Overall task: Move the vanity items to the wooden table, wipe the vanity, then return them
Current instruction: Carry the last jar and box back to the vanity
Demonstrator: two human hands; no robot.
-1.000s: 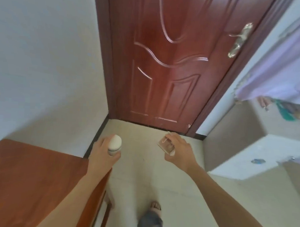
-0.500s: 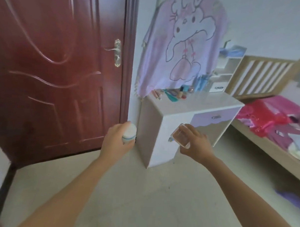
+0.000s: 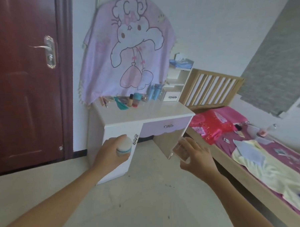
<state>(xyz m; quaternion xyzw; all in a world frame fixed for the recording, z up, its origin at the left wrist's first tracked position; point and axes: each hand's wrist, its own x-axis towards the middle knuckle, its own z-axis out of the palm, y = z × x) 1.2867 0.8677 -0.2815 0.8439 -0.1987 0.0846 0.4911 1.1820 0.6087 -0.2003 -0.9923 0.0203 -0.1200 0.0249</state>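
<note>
— In front of the counter (image 3: 145,113), what does each hand hold?

— The left hand (image 3: 107,156) has its fingers curled round a jar (image 3: 124,147), white with a blue band. The right hand (image 3: 199,157) pinches a clear glass bottle (image 3: 180,151) between thumb and fingertips.

— Where are those two things, exactly?

— Both are in the air, below the level of the counter top. The jar is seen against the white cupboard front, the bottle against the counter's right leg. Neither touches the furniture.

— And on top?

— Items stand bunched along the back edge: a teal comb (image 3: 121,104) lying flat, a teal-capped pot (image 3: 137,97), some blue tubes (image 3: 154,91) upright, and smaller pieces too blurred to name. The front half of the top is bare white.

— Behind them?

— A lilac cloth (image 3: 128,48) with a cartoon drawing hangs down to the items. A small white shelf (image 3: 176,80) stands at the right end.

— Around it?

— A dark red door (image 3: 22,80) is to the left, and a bed (image 3: 248,153) with pink bedding is to the right, just beside the counter. The floor (image 3: 141,199) is pale tile.
</note>
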